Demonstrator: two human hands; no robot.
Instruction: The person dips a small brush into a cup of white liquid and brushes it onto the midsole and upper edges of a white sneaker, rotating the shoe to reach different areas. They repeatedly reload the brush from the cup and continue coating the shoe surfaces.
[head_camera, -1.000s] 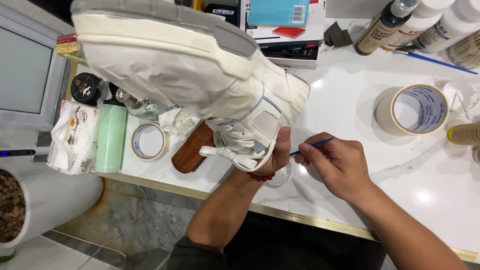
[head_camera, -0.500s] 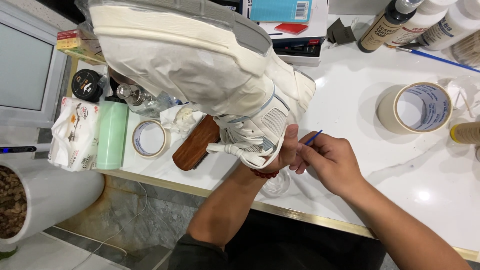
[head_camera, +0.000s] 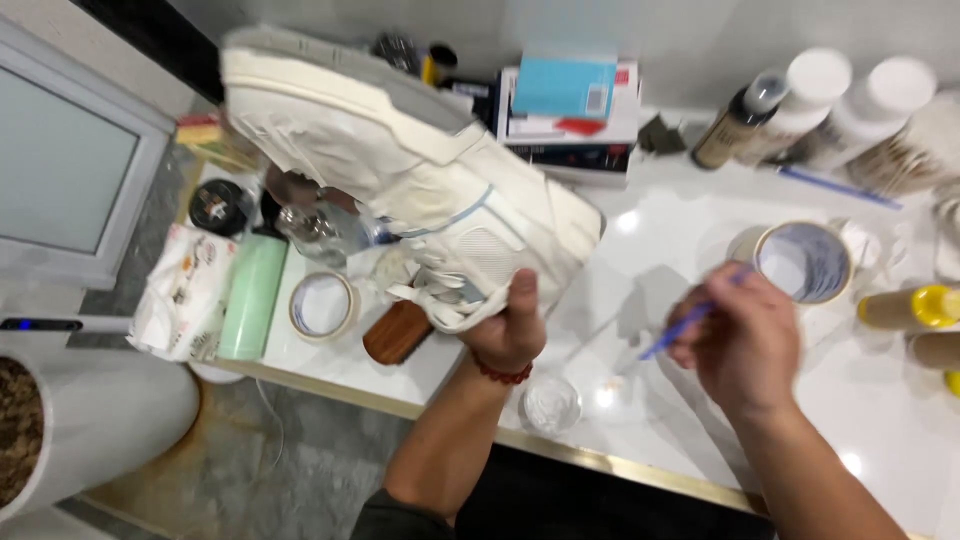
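Observation:
My left hand (head_camera: 508, 330) grips a white sneaker (head_camera: 400, 180) by its ankle opening and holds it tilted above the white counter (head_camera: 640, 330), sole up and to the left. Masking tape covers parts of the shoe. To the right, my right hand (head_camera: 745, 340) holds a thin blue paintbrush (head_camera: 680, 328), apart from the shoe, its tip pointing down-left over the counter. A small round dish of white paint (head_camera: 550, 404) sits near the counter's front edge, between my two hands.
A wide tape roll (head_camera: 803, 262) stands beside my right hand; a smaller roll (head_camera: 322, 304) and a wooden brush (head_camera: 397, 332) lie left. Bottles (head_camera: 800, 100) line the back right, boxes (head_camera: 570, 100) the back centre. A tissue pack (head_camera: 180, 290), a green cylinder (head_camera: 252, 296) and a white bin (head_camera: 90, 430) are at left.
My right hand has drawn the paintbrush away from the shoe and moved right. The shoe has shifted slightly up in my left hand, uncovering the paint dish.

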